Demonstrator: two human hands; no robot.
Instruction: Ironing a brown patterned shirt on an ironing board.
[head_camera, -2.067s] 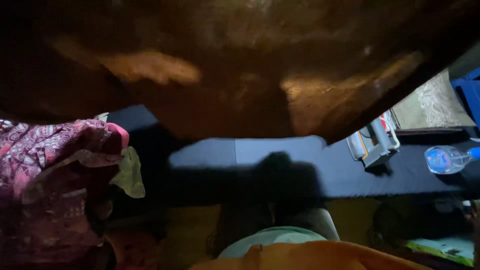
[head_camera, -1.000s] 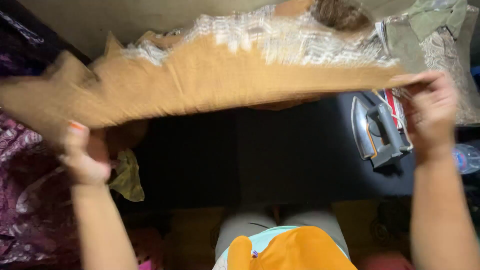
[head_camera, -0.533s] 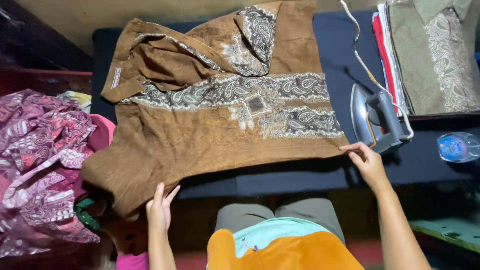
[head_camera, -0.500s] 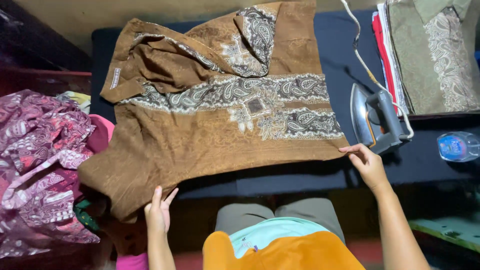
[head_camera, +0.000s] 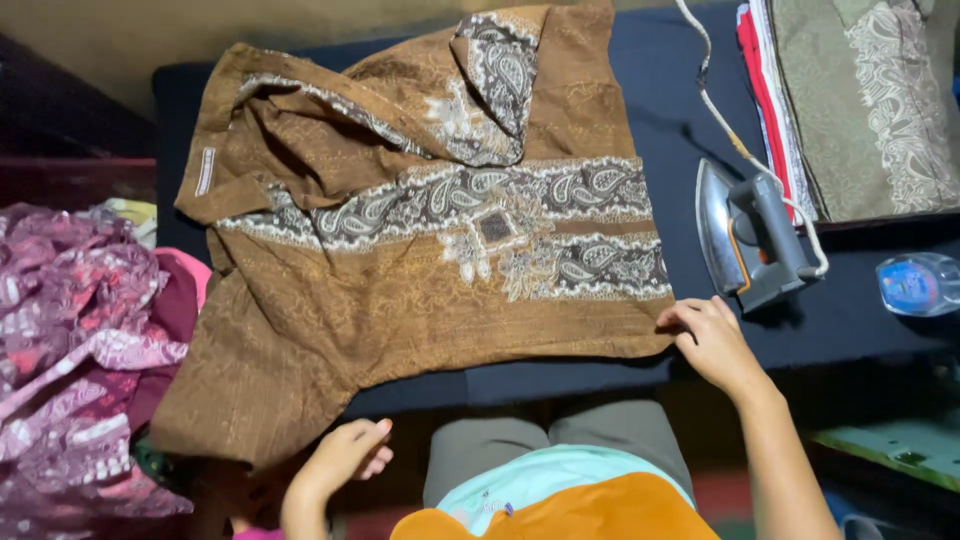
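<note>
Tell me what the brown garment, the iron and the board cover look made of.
Brown garment: thin woven cloth, likely cotton, matte; it creases and drapes over the board edge, with a printed paisley band. Iron: shiny metal soleplate, grey body probably plastic. Board cover: dark blue fabric, matte, seemingly padded. The right hand rests on the garment's hem.

A brown shirt (head_camera: 420, 270) of patterned cloth lies spread flat, reaching away from both hands. A grey-and-cream paisley band runs across its middle, with a small square motif at the centre. Its near hem corner lies under the fingertips of the right hand (head_camera: 715, 345), which presses it down. The opposite corner hangs off the edge, just beside the left hand (head_camera: 345, 455), whose loosely curled fingers sit at the drooping cloth. Farthest from both hands the fabric is rumpled, a sleeve folded over onto the body.
</note>
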